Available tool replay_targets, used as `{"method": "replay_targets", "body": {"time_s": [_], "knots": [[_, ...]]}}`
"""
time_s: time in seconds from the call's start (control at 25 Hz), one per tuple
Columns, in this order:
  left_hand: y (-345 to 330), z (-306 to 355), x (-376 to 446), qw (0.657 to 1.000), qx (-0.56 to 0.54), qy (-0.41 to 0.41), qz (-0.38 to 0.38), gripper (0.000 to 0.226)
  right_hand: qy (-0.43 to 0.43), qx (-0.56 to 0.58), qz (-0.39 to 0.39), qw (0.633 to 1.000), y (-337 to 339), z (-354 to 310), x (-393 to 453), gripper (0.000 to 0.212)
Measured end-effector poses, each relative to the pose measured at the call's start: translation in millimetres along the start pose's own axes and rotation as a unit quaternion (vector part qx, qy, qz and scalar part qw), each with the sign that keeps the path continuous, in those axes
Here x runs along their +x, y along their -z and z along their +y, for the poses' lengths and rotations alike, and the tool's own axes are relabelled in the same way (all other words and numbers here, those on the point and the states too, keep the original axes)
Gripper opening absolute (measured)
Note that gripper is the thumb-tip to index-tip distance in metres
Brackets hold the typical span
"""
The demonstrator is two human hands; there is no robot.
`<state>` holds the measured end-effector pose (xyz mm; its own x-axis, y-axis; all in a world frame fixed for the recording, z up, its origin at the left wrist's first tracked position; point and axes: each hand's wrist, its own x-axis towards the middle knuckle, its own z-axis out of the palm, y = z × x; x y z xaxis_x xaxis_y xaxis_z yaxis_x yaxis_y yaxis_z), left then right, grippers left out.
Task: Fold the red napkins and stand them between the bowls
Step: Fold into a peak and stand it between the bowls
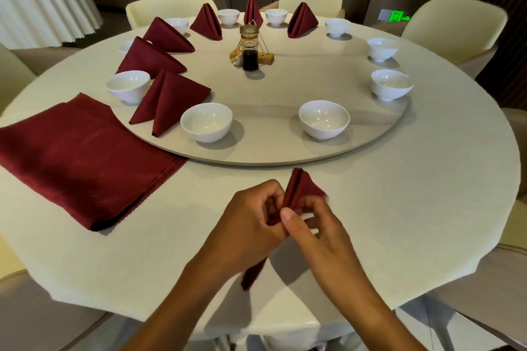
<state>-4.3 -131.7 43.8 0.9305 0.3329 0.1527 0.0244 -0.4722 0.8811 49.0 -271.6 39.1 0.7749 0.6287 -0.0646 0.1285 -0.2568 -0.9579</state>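
Both hands meet over the near table (pixel 399 208): the left hand (pixel 251 225) and right hand (pixel 316 233) each pinch one red napkin (pixel 302 188) between curled fingers. Its folded peak pokes up past the knuckles toward the turntable (pixel 271 88), a tail hanging below the left wrist. Six folded napkins (pixel 168 99) stand between bowls (pixel 206 121) round the left and far rim. A flat stack (pixel 79 159) lies left.

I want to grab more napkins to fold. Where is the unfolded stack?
In the head view the stack of red napkins lies flat on the table's left side, beside the turntable, left of the hands.
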Motion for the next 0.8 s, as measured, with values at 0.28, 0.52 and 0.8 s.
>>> {"method": "replay_targets", "body": {"time_s": [0.28, 0.52, 0.8], "knots": [[12.9, -0.8, -14.7, 0.988, 0.023, -0.031, 0.151, 0.055, -0.009, 0.175, -0.062, 0.983, 20.9, 5.2, 40.0, 0.022], [41.1, -21.4, 5.7, 0.959, -0.195, 0.148, -0.14, 0.049, -0.095, 0.071, -0.283, 0.952, 59.5, -3.8, 80.2, 0.019], [-17.4, -91.9, -8.1, 0.951, 0.307, -0.022, -0.037, 0.053, 0.142, -0.427, -0.06, 0.891, -24.5, 56.3, 67.2, 0.063]]}}
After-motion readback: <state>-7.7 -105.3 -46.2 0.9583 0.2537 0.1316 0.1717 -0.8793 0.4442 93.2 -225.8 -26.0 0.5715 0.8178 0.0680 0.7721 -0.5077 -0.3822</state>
